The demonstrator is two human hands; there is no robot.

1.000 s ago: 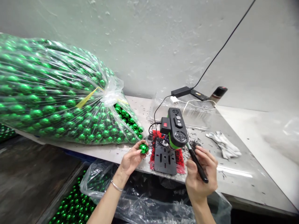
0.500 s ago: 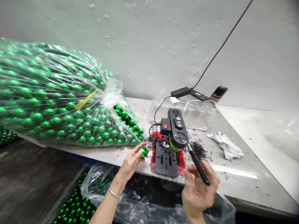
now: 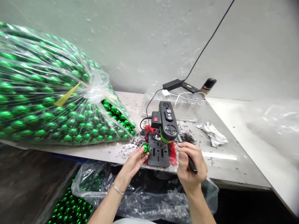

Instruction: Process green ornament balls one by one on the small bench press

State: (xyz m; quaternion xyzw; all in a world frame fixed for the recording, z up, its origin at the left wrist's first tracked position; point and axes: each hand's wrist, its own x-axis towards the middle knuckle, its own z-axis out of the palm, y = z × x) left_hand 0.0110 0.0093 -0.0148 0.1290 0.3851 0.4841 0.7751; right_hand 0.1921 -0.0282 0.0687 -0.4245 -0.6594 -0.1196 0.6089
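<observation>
Between the fingertips of my left hand is a shiny green bauble, at the left edge of a black slotted base plate. My right hand is wrapped around the black-gripped lever on the right side of a small bench machine. The machine has a black top with round vents, a green lower edge and a red switch on its side box. Its working part under the head is mostly hidden. A red mat lies beneath the plate.
A tied clear bag of green baubles fills the left. Below the table edge hangs clear plastic, beside more baubles. Black bits litter the table. White gloves, a power adapter and a clear tray lie behind.
My right hand has gone from loosely open by the lever to gripping it. My left hand has brought the bauble up to the base plate. The whole view has shifted slightly.
</observation>
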